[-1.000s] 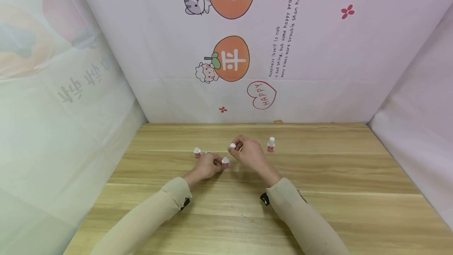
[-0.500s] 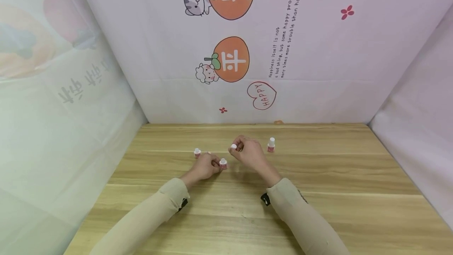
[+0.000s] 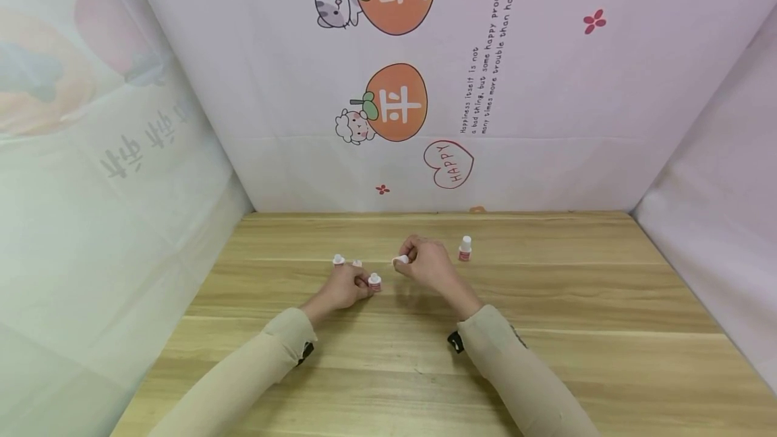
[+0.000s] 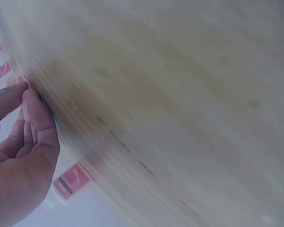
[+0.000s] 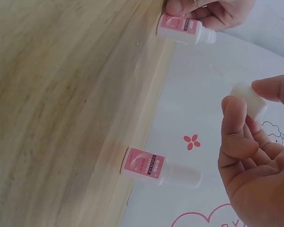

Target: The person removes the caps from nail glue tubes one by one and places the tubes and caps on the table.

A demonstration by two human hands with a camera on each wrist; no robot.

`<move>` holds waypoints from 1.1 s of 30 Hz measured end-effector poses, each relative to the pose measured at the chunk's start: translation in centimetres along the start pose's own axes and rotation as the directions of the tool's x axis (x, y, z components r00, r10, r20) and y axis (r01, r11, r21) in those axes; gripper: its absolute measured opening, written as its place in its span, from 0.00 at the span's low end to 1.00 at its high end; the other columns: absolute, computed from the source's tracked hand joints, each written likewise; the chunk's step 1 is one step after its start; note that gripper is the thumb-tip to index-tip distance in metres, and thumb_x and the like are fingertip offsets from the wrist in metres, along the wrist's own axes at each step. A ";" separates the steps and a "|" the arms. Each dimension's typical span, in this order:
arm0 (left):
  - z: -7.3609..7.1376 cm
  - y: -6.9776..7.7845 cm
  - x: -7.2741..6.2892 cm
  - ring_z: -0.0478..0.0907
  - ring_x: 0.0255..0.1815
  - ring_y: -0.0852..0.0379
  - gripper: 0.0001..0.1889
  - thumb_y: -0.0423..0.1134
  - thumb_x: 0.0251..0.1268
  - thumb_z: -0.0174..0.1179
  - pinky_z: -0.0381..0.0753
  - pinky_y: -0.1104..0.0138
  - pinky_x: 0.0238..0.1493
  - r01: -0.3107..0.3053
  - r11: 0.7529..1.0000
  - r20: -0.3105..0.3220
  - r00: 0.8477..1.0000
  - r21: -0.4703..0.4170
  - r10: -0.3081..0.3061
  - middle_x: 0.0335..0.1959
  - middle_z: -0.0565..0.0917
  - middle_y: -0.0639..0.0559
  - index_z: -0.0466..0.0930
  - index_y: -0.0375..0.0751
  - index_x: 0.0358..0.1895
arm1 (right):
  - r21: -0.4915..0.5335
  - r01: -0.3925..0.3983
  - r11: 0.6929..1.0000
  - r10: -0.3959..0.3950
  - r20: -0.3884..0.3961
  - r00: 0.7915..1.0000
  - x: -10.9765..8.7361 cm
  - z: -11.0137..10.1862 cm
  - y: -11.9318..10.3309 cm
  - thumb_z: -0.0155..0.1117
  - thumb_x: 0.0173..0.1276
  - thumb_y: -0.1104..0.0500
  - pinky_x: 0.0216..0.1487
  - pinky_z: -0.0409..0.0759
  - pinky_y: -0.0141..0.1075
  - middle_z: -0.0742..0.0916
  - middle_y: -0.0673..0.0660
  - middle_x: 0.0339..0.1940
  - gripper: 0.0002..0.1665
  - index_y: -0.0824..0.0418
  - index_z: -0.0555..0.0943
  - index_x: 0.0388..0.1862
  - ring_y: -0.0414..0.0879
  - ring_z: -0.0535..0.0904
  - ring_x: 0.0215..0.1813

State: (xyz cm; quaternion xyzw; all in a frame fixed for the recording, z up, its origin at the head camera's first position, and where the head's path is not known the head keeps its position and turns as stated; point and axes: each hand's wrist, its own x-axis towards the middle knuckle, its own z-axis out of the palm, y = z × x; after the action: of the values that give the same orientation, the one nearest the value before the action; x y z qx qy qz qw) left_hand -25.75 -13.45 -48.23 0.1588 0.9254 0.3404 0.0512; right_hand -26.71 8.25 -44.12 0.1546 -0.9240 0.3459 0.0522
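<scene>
Left of centre on the desk (image 3: 425, 383): small white bottle (image 3: 374, 285) with pink label, upright, nozzle bare of any cap. Pinched at the labelled body, apparently low, between thumb and fingers of the left hand (image 3: 341, 288). To its right, apart from the bottle and held off the desk: white cap (image 5: 248, 100), pinched by its sides between thumb and fingertips of the right hand (image 3: 428, 263). Just beyond the left hand: outer bottle (image 3: 338, 260) and partly hidden bottle (image 3: 357, 264). Beyond the right hand, well apart from the rest: capped bottle (image 3: 465, 249), standing upright. Judged light throughout, and probably of stiff plastic — little give to be expected under a gentle pinch, though perhaps some in the bottle wall. Probably smooth and a little slippery at the cap, hence best taken on opposite sides with the pads of the fingers. For the bottle, best hold low on the label — nozzle left free, narrow base steadied against the desk. Easily tipped, to judge by the upright shape, but unlikely to break. Contents not visible; any squeeze best kept light.
</scene>
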 end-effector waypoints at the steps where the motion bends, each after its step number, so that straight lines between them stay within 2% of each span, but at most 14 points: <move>1: 0.0 -0.1 0.0 0.79 0.27 0.66 0.04 0.33 0.56 0.73 0.78 0.74 0.31 0.009 1.000 -0.002 1.000 -0.001 -0.009 0.28 0.88 0.50 0.88 0.38 0.33 | -0.002 -0.003 1.000 0.003 0.005 1.000 0.0 0.0 0.0 0.73 0.58 0.52 0.36 0.71 0.34 0.82 0.49 0.27 0.10 0.53 0.79 0.32 0.42 0.74 0.31; 6: -0.3 -0.7 -0.3 0.78 0.28 0.64 0.05 0.35 0.55 0.73 0.78 0.72 0.32 0.034 0.999 -0.013 0.999 0.010 -0.034 0.27 0.87 0.52 0.87 0.39 0.32 | -0.017 -0.009 1.000 0.010 0.023 1.000 0.0 0.0 0.0 0.72 0.57 0.52 0.36 0.72 0.34 0.83 0.49 0.28 0.10 0.53 0.79 0.33 0.41 0.75 0.31; 13: -0.7 -1.0 -0.6 0.77 0.28 0.63 0.06 0.34 0.55 0.74 0.77 0.72 0.31 0.017 0.999 -0.021 1.000 0.042 -0.016 0.27 0.86 0.51 0.87 0.38 0.32 | -0.006 0.013 1.000 -0.013 0.043 0.999 -0.1 0.2 0.0 0.67 0.60 0.52 0.41 0.75 0.38 0.87 0.49 0.30 0.11 0.54 0.86 0.40 0.41 0.77 0.31; 20: -1.2 -1.2 -0.7 0.77 0.27 0.65 0.04 0.31 0.55 0.72 0.76 0.74 0.29 -0.003 1.000 -0.005 1.000 0.026 0.003 0.28 0.88 0.50 0.87 0.37 0.33 | -0.006 0.040 0.999 -0.039 0.060 0.997 -0.1 0.5 0.2 0.63 0.61 0.53 0.40 0.75 0.37 0.87 0.49 0.30 0.09 0.51 0.87 0.37 0.40 0.76 0.32; 25: -1.6 -1.5 -0.9 0.76 0.27 0.65 0.04 0.31 0.55 0.72 0.76 0.74 0.29 -0.001 0.999 -0.011 1.000 0.038 0.002 0.29 0.87 0.50 0.87 0.38 0.33 | -0.018 0.048 0.999 -0.047 0.069 0.996 -0.1 0.5 0.0 0.64 0.62 0.54 0.40 0.77 0.37 0.87 0.48 0.30 0.06 0.51 0.85 0.35 0.40 0.79 0.33; 31: -1.9 -2.0 -1.0 0.76 0.27 0.65 0.03 0.31 0.54 0.72 0.75 0.74 0.30 0.021 0.998 -0.021 1.000 0.058 -0.020 0.27 0.86 0.52 0.87 0.40 0.31 | 0.001 0.018 1.000 -0.018 0.115 0.993 -0.2 0.7 -0.1 0.69 0.62 0.54 0.40 0.78 0.38 0.87 0.48 0.30 0.05 0.51 0.83 0.36 0.40 0.80 0.33; 33: -1.9 -2.2 -1.0 0.76 0.27 0.66 0.04 0.31 0.53 0.71 0.76 0.73 0.31 0.008 0.998 -0.022 1.000 0.059 -0.007 0.26 0.86 0.53 0.86 0.39 0.31 | 0.001 0.018 1.000 -0.018 0.128 0.992 -0.2 0.9 0.0 0.70 0.62 0.55 0.40 0.78 0.37 0.87 0.48 0.31 0.05 0.51 0.83 0.36 0.39 0.80 0.34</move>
State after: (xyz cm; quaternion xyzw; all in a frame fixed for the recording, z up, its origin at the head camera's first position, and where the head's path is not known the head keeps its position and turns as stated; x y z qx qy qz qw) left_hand -25.73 -16.57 -48.19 0.1529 0.9361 0.3145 0.0377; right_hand -26.53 7.72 -44.81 0.1848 -0.9240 0.3348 -0.0041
